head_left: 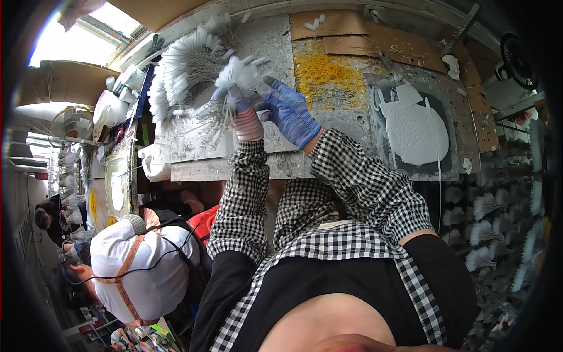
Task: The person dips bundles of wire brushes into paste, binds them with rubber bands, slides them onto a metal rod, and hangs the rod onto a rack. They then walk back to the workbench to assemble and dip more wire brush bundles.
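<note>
My left hand [247, 122], in a striped glove with greyish fingers, is closed around a bunch of thin sticks with fluffy white tips [237, 73]. Their thin stems hang below the fist. My right hand [290, 117], in a blue glove, is beside the bunch on its right. Its fingers are apart and reach toward the white tips; whether they touch them is hard to tell. Left of and beyond my hands, a large heap of similar white-tipped sticks [187, 64] lies on the worktable [205, 154].
Yellow rubber bands [325, 73] lie spread right of my hands. Further right, thick white paste [413, 135] covers a dark board [451, 167], with a scraper [409, 94] at it. A co-worker in a white top [138, 270] is close on my left. Racks of white bundles [492, 205] stand right.
</note>
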`<control>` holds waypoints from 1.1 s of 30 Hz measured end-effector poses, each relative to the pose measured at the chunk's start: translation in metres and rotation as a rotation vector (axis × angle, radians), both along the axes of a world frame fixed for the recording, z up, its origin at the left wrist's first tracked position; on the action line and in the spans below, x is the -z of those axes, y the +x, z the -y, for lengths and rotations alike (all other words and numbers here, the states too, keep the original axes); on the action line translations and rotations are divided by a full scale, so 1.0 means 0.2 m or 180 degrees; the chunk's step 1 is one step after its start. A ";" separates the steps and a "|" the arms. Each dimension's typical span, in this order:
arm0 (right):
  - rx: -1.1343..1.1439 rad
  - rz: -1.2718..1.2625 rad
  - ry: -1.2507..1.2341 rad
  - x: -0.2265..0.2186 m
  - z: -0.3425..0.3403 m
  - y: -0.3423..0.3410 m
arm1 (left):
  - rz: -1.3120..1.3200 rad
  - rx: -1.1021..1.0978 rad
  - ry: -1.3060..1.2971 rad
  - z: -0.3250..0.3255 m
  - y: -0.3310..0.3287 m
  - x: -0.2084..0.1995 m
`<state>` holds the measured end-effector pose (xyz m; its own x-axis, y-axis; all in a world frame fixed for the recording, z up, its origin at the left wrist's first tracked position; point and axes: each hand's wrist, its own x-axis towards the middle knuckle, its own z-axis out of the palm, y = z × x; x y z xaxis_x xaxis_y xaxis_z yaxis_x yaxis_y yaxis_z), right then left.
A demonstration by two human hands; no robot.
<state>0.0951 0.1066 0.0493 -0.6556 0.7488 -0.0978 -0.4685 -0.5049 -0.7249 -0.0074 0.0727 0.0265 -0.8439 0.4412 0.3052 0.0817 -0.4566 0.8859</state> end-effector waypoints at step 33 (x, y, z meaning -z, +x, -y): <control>0.1020 0.1502 0.4714 -0.72 -0.14 0.09 | 0.0049 0.1613 -0.0977 0.15 0.07 -0.28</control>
<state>0.1127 0.1339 0.1936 -0.5817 0.4577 0.6724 -0.0122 0.8216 -0.5699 0.0068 0.0427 0.0818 -0.5084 0.8565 0.0892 -0.0937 -0.1580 0.9830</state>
